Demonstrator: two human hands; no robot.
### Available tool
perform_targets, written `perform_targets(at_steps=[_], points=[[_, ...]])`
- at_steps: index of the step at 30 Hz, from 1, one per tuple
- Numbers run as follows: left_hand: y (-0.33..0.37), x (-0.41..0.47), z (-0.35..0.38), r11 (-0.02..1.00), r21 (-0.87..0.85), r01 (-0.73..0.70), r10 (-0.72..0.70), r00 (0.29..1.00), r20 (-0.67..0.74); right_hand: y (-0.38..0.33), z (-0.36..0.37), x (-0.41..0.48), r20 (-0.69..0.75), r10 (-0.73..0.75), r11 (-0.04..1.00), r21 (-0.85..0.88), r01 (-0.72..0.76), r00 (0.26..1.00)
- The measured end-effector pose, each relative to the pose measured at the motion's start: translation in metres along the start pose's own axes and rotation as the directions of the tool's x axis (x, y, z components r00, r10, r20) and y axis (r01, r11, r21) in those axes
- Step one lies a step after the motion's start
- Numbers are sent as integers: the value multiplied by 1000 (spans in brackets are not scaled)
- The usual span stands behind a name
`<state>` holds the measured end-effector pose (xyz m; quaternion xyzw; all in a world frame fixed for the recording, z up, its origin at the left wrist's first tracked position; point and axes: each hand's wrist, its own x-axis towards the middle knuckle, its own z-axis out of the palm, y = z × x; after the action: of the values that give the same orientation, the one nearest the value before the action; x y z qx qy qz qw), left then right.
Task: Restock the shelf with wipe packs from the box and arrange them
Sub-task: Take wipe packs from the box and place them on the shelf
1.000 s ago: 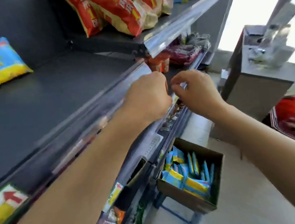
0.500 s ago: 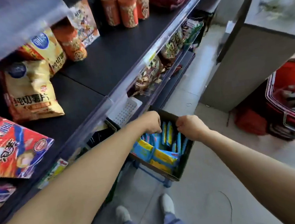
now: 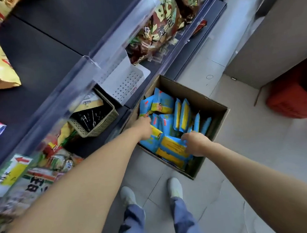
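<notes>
Grey floor tiles are carrying a cardboard box of blue-and-yellow wipe packs, print unreadable; left hand and right hand are each curling onto packs inside.

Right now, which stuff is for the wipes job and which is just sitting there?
For the job: cardboard box, blue wipe packs, left hand, right hand, dark shelf.

Just sitting there: woven basket, white perforated tray, snack bags, red crate.

Blue-yellow wipe packs jumbled, some upright, inside open cardboard box.
</notes>
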<state>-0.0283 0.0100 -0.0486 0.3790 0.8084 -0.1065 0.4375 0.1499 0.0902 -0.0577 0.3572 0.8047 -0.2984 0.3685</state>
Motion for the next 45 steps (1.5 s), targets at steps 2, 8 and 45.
perform_targets(at_steps=[2,8,45], points=[[-2,5,6,995,87,-38,38,999,3,1,6,8,-28,-3,1000,-28,3,1000],[3,1,9,965,255,-61,98,986,-135,3,9,19,-73,-12,1000,-20,10,997],[34,-145,-138,957,-288,-29,-132,843,-521,-53,-123,-109,-516,107,883,442,157,850]])
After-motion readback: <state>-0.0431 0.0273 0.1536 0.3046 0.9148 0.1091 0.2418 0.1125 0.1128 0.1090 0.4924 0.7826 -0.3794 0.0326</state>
